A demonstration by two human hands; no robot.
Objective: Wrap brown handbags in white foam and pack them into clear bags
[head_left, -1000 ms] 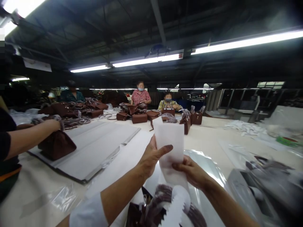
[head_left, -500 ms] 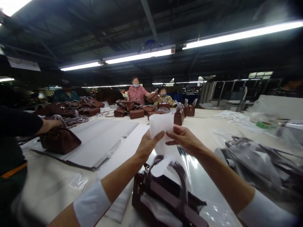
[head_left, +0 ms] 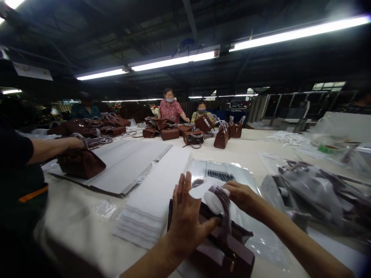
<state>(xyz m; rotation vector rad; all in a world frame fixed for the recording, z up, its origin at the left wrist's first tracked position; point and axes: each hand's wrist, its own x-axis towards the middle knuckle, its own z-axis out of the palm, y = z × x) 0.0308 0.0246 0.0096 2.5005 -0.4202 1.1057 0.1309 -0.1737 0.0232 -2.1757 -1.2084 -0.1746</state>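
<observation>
A dark brown handbag stands in front of me, its wrapped handles upright. Between the handles is a white sheet with a jagged edge, part of it down at the bag's top. My left hand is open, fingers spread upward, lying against the bag's near left side by the sheet and covering part of the bag. My right hand is closed at the sheet's right edge, beside the handles; its fingertips are partly hidden.
Left of the bag lies a stack of white foam sheets; beyond it are clear plastic bags and grey-white boards. At left a co-worker's arm holds another brown handbag. Plastic-wrapped straps lie right. More handbags and people are behind.
Both hands have come down from above the bag to its handles, bringing the white sheet down. My left hand has let go of it and spread. The person in pink has put down a handbag.
</observation>
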